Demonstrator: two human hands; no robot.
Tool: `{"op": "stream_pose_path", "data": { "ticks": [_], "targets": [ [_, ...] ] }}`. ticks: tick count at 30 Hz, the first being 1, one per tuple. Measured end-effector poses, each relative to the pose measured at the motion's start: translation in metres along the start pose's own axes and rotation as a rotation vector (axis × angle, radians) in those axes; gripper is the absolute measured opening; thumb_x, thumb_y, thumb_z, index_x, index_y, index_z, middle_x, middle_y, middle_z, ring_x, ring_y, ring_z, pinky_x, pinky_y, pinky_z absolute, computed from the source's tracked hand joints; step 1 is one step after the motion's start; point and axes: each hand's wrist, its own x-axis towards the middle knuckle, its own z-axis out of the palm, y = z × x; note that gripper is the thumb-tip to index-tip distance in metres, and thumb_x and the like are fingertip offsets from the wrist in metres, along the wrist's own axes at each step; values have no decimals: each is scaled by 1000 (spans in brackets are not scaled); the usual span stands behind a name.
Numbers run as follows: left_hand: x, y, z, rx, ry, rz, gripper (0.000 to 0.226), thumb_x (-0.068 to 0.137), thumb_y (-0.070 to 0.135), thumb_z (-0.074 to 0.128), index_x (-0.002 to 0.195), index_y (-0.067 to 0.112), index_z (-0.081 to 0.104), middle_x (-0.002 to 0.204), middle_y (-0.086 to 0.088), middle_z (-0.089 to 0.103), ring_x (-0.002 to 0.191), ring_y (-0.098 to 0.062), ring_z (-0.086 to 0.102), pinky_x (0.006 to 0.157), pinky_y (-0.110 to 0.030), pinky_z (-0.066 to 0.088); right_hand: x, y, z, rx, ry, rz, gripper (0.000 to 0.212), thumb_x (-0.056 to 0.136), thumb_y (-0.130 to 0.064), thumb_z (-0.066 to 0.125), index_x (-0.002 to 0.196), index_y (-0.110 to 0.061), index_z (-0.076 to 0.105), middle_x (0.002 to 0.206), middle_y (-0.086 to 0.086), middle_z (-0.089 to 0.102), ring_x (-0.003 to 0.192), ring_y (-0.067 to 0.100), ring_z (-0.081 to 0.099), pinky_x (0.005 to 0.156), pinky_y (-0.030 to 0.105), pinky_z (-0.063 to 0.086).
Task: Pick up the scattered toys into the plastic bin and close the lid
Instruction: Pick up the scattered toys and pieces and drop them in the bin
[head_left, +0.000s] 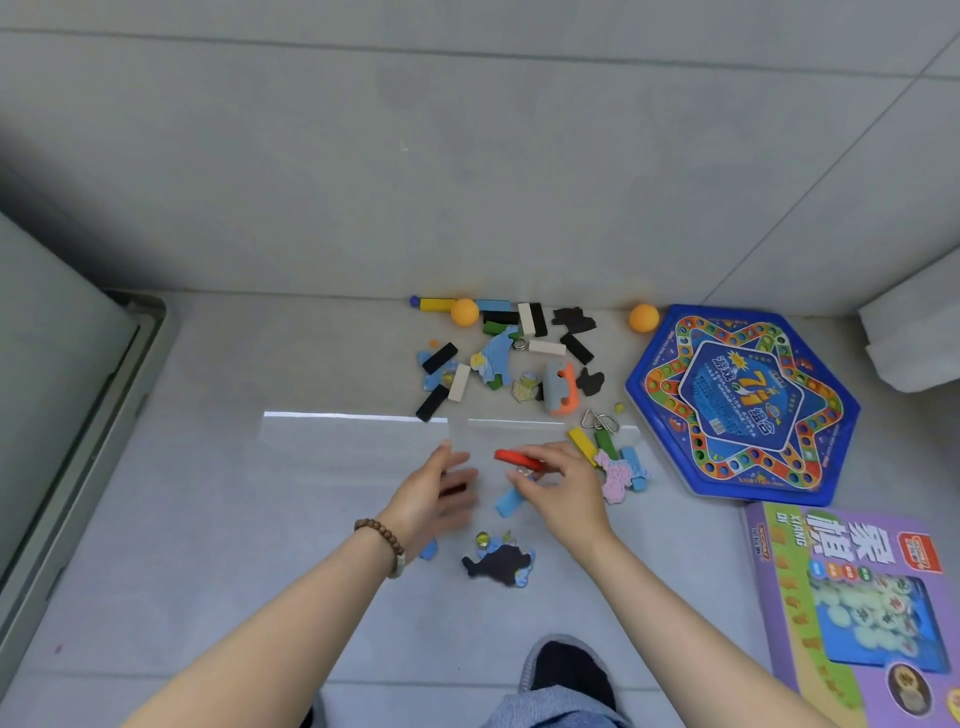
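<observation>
Toys lie scattered on the grey floor: black, cream, yellow and green blocks (540, 332), two orange balls (464, 312), blue puzzle animals (496, 358), an orange-grey piece (561, 389). My right hand (563, 488) pinches a red block (511, 457) just above the floor, and a light blue block (509, 501) lies under its fingers. My left hand (436, 491) hovers beside it, blurred, with fingers spread over something dark. A dark fish-shaped piece (498, 564) and marbles lie nearer to me. No plastic bin shows plainly.
A blue hexagonal game board (743, 405) and a purple game box (857, 613) lie at the right. A pink piece, blue and yellow blocks (615, 467) sit beside the right hand. A bright-edged pale rectangle (358, 431) crosses the floor. My shoe (566, 665) is below.
</observation>
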Motion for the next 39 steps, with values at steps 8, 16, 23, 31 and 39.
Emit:
{"op": "stream_pose_path", "data": {
  "ticks": [8, 16, 23, 31, 39],
  "targets": [
    [-1, 11, 28, -443, -287, -256, 42, 100, 33, 32, 116, 3, 56, 103, -19, 67, 80, -26, 68, 62, -33, 59, -8, -26, -19, -25, -259, -140, 25, 74, -22, 77, 95, -33, 69, 96, -12, 60, 88, 5, 56, 72, 14, 46],
    [12, 13, 64, -87, -18, -25, 22, 97, 25, 48, 86, 9, 57, 84, -5, 61, 65, -13, 55, 49, -16, 54, 17, 51, -91, -299, 294, 264, 61, 72, -28, 80, 125, -11, 54, 125, 8, 48, 122, 24, 42, 98, 34, 40],
    [13, -1, 72, -166, 31, 3, 11, 96, 10, 47, 90, 7, 56, 90, -10, 62, 75, -18, 60, 55, -20, 57, 27, 57, -77, -304, 264, 307, 55, 73, -27, 79, 121, -11, 58, 119, 8, 50, 111, 23, 53, 88, 28, 43],
    [14, -8, 70, -156, 40, -9, 15, 96, 9, 46, 89, 6, 59, 88, -10, 61, 75, -18, 60, 55, -21, 57, 25, 53, -67, -59, 257, 356, 30, 75, -6, 73, 96, -19, 55, 101, 2, 58, 88, 15, 55, 71, 24, 44],
    [14, -10, 65, -173, 55, -22, 15, 96, 9, 46, 90, 5, 59, 89, -11, 61, 75, -20, 60, 55, -22, 57, 33, 48, -67, -160, 170, 446, 23, 71, -11, 75, 90, -18, 64, 87, -1, 63, 82, 20, 63, 74, 37, 57]
  ]
}}
